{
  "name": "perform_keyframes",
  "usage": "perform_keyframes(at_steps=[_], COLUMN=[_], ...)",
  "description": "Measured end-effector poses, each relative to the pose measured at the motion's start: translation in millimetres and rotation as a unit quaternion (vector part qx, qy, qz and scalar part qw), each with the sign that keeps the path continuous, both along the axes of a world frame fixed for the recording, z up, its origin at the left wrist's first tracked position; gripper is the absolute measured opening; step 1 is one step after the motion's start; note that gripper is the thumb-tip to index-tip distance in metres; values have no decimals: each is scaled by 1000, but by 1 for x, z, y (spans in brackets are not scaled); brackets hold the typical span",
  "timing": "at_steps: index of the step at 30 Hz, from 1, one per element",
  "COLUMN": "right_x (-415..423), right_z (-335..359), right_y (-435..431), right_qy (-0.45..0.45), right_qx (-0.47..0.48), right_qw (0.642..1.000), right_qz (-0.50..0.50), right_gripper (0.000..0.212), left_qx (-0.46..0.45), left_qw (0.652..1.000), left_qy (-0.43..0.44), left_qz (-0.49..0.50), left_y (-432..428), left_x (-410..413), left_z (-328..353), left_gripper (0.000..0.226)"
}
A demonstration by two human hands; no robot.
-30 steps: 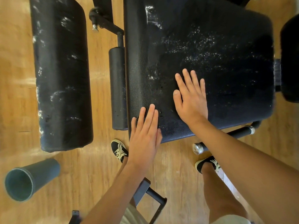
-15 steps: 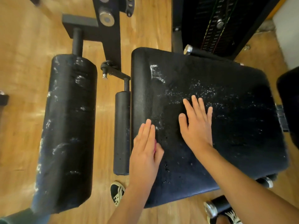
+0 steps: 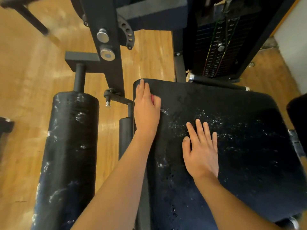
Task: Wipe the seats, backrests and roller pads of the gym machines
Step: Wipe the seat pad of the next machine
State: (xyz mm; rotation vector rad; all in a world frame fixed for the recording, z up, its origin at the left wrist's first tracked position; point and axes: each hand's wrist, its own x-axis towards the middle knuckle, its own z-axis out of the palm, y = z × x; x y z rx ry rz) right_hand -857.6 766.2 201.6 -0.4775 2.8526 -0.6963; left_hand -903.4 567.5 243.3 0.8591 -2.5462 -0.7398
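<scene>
The black padded seat (image 3: pixel 245 146) fills the right half of the view, speckled with white droplets and with small tears near its front. My left hand (image 3: pixel 146 110) lies flat at the seat's far-left corner, fingers straight. A sliver of something pink (image 3: pixel 152 97) shows under that palm; the rest of it is hidden. My right hand (image 3: pixel 201 150) rests flat on the middle of the seat, fingers straight and slightly spread. A big black roller pad (image 3: pixel 69 146) with white smears lies to the left. A thin roller pad (image 3: pixel 125 135) sits against the seat's left edge.
The machine's black frame (image 3: pixel 113 55) with round adjustment knobs rises beyond the rollers. A weight stack (image 3: pixel 217 47) stands behind the seat, with a chrome-capped handle (image 3: pixel 191 77) at the seat's far edge. Another black pad (image 3: pixel 299 113) shows at the right edge. The floor is wood.
My left hand has slid from the seat's near-left edge up to its far-left corner. The right hand has stayed flat mid-seat. The view has tilted up toward the machine frame.
</scene>
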Motion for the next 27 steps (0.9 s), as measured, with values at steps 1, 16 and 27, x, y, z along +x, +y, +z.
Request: perform_keyframes(at_steps=[1, 16, 27], right_x=[0, 0, -1], right_z=[-1, -9, -8], right_y=[1, 1, 2], right_qy=[3, 33, 25], right_qx=[-1, -2, 11], right_qw=[1000, 999, 1000], right_qz=[-1, 1, 4], right_gripper=[59, 54, 56], left_qx=[-2, -122, -111], left_qw=[1000, 983, 980], left_qy=[-3, -128, -138], left_qz=[2, -40, -88], left_y=[-6, -36, -35], left_x=[-8, -57, -43], left_z=[1, -6, -6], left_gripper=[46, 47, 55])
